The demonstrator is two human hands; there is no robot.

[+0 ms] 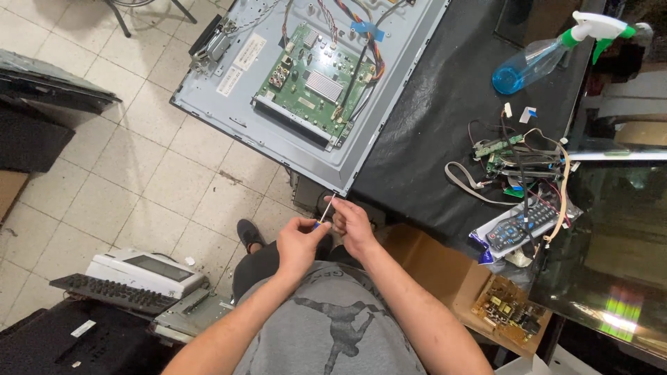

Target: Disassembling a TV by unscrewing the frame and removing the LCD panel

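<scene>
Grey figure-print T-shirt, seemingly dark trousers.

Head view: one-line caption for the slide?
Both hands, left hand and right hand, hold a small screwdriver below an opened TV back panel with green circuit board.
</scene>
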